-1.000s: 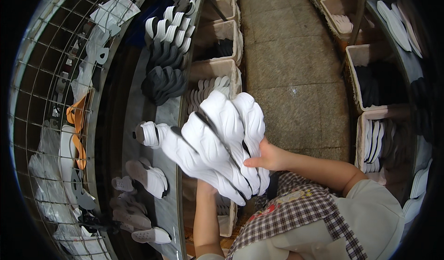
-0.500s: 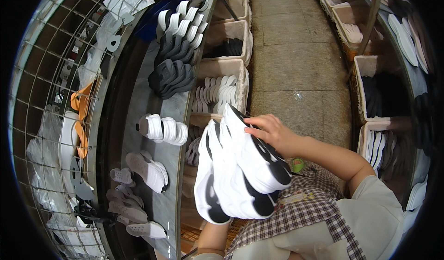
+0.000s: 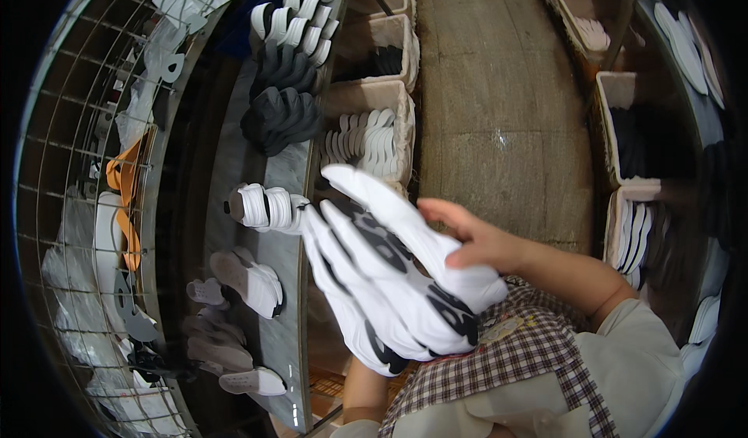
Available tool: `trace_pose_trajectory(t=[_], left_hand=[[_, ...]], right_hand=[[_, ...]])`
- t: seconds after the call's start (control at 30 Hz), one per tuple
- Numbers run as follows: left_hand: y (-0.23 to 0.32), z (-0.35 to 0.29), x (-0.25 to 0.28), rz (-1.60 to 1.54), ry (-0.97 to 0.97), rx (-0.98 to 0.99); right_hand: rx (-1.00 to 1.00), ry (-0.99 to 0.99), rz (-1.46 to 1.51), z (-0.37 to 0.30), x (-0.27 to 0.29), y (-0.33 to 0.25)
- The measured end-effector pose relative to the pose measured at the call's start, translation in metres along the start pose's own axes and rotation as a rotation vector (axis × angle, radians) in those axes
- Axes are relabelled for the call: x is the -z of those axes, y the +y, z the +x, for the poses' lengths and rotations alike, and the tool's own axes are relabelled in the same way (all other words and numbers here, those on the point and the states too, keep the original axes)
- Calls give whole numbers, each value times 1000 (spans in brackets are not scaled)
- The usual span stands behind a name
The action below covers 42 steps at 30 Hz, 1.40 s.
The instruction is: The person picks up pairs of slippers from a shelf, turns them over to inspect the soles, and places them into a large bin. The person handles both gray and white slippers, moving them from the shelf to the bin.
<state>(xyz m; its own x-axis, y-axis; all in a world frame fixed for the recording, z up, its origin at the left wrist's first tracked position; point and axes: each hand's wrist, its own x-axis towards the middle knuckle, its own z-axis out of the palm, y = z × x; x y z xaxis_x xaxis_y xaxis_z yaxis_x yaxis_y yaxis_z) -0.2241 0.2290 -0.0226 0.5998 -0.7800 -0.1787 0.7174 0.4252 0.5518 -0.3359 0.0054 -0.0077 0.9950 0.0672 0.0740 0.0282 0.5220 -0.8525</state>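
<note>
A stack of white shoe soles (image 3: 351,274) with black patches underneath is held in front of my body. My left forearm (image 3: 366,383) reaches up under the stack; the left hand itself is hidden behind the soles, which rest on it. My right hand (image 3: 475,239) grips one white shoe sole (image 3: 425,243) at its side, with the thumb on the near face. That sole is turned at an angle and stands apart from the stack at its far end, while its near end is close to the others.
At left, a grey shelf (image 3: 284,282) carries white soles (image 3: 269,208), dark grey soles (image 3: 280,118) and pale soles (image 3: 249,278). Beyond it is a wire mesh (image 3: 70,157). Lined bins (image 3: 409,111) with soles stand beside the shelf; more bins (image 3: 612,134) line the aisle floor (image 3: 506,87) at right.
The right hand has taken one sole off the right side of the stack and turned it, so its white face shows. The stack has tilted leftward, its black undersides now more visible.
</note>
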Motion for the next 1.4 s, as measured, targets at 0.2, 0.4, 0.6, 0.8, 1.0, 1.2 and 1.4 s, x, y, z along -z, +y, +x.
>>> trace_pose_trajectory(t=[0.2,0.4,0.6,0.8,1.0,1.2,1.4], left_hand=[[-9,-1,-8,-178,-104,49],[-13,-2,-6,-290,-160,85],[-12,-5,-9,-410,-312,-28],[7,19,-35,-41,74,91],[-2,7,-14,-363,-145,76],[1,-5,-2,-549,-289,83],[8,11,-3,136,1,62]], right_hand=[[-79,-3,547,-9,16,3],[-117,43,691,-19,15,54],[-46,25,1113,-27,24,55],[-19,39,455,-11,24,60],[-127,26,1012,-27,33,90],[-69,32,1064,-31,35,85],[-38,-32,257,-13,22,63]])
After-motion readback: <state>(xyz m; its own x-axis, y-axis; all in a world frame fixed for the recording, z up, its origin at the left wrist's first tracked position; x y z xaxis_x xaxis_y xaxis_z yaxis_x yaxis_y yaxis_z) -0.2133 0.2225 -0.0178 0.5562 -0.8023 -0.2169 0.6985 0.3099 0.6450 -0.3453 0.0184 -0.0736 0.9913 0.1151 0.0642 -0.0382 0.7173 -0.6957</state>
